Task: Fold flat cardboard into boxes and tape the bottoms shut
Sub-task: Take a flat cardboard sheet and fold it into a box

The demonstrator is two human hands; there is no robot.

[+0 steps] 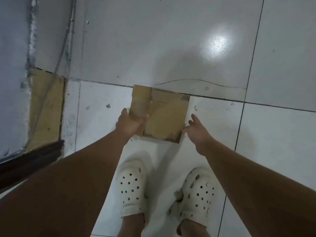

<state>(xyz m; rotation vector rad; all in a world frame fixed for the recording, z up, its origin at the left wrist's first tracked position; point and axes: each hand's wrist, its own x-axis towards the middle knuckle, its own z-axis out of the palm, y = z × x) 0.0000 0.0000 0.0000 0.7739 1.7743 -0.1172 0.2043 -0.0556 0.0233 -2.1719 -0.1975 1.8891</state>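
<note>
Left hand [131,124] pinches flat cardboard [164,120] edge; right hand [196,132] fingers spread beside corner. I'd grip opposite edges, then push it open square.

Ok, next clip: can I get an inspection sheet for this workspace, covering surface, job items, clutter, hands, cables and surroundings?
Surface: white tiled floor, glossy, with a thin crack line and lamp glare.
Job's things: flat brown cardboard piece, held, not yet opened into a box; no tape roll seen.
Clutter: small scraps on the tiles; second brown cardboard sheet lying by the wall.
Hands: left hand grips the piece's left edge; right hand has its fingers extended at the piece's right corner, contact unclear.
Cables: thin grey cable runs down along the wall and across the second sheet.
Surroundings: grey wall; cream perforated clogs; dark object, unidentifiable.
</note>
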